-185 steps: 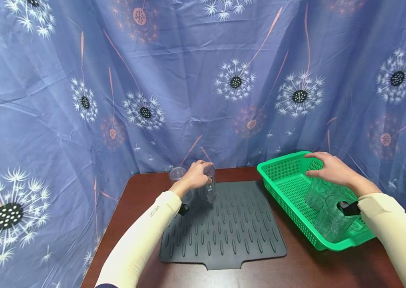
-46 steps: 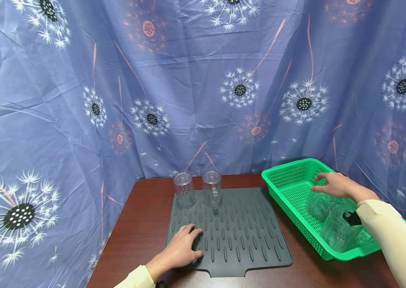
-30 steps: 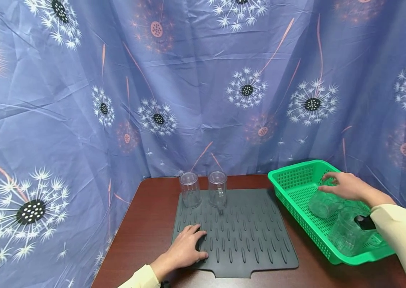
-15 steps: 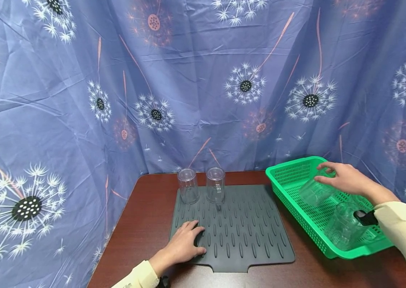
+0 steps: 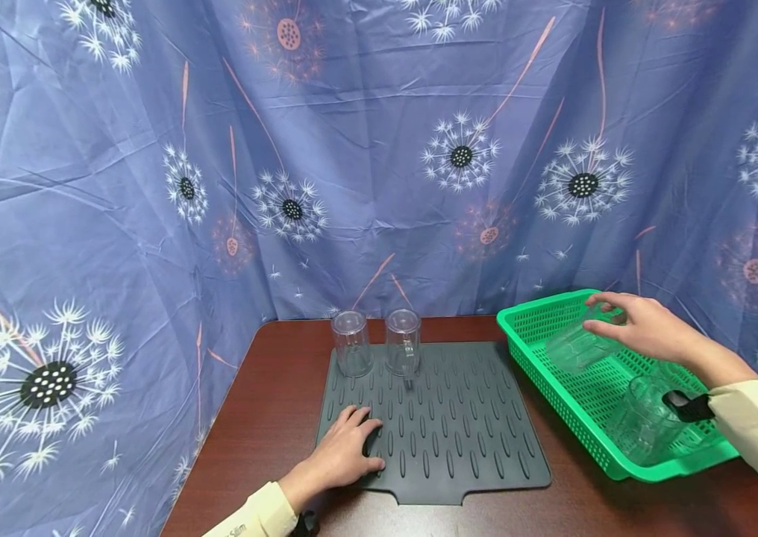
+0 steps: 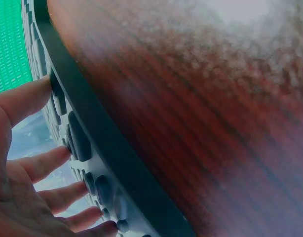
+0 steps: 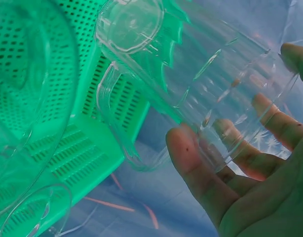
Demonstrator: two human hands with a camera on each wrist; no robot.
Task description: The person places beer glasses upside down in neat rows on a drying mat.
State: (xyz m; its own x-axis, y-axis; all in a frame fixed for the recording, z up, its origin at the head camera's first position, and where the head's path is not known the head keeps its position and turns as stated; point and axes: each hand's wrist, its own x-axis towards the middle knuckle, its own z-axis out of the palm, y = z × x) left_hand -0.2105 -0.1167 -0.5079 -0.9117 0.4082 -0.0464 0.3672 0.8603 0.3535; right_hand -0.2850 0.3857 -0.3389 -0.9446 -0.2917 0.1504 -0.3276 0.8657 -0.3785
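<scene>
My right hand (image 5: 650,327) grips a clear glass mug (image 5: 577,347) near its rim, tilted inside the green basket (image 5: 553,399). In the right wrist view the thumb and fingers wrap the mug's (image 7: 191,74) rim end, and its handle (image 7: 109,113) points away from the palm. My left hand (image 5: 342,451) rests with spread fingers on the left front part of the dark grey drying mat (image 5: 449,447); the left wrist view shows its fingertips on the mat's ridges. Two clear mugs, one on the left (image 5: 352,347) and one on the right (image 5: 403,347), stand upside down at the mat's back left.
Another clear glass mug (image 5: 647,421) lies in the near part of the basket, below my right wrist. The brown table (image 5: 251,403) carries mat and basket. A blue dandelion-print curtain (image 5: 365,164) hangs right behind the table's back edge.
The left hand has let go of the mug at the back of the mat and come down to the front left. My right hand has taken hold of a mug, tilting and raising it leftward.
</scene>
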